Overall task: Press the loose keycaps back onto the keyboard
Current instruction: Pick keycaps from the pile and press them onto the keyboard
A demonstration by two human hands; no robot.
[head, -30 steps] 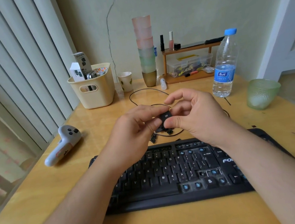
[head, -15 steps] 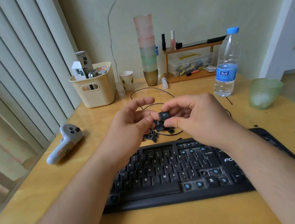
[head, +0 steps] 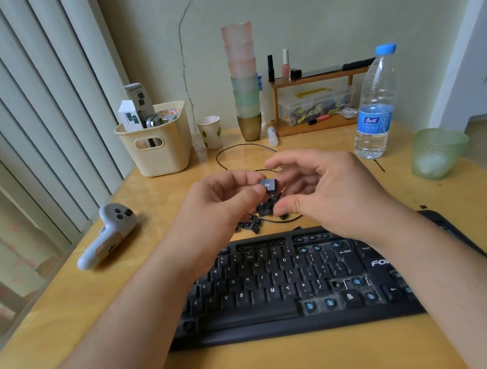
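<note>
Ctrl keycap [head: 268,184] at frame centre, above desk, pinched by left hand [head: 223,203], thumb and curled fingers clamped on it. Right hand [head: 321,192] just right of keycap, fingers loosely curled and apart, holding nothing; contact with keycap unclear. Loose keycaps [head: 263,214] piled on desk [head: 71,308] beneath hands, inside loop of black cable [head: 233,150]. Keyboard [head: 288,285] lower centre, blue stems showing at several bare slots on right part. White controller [head: 106,236] at left. Cream basket [head: 157,144] upper left. Water bottle [head: 376,104] upper right.
</note>
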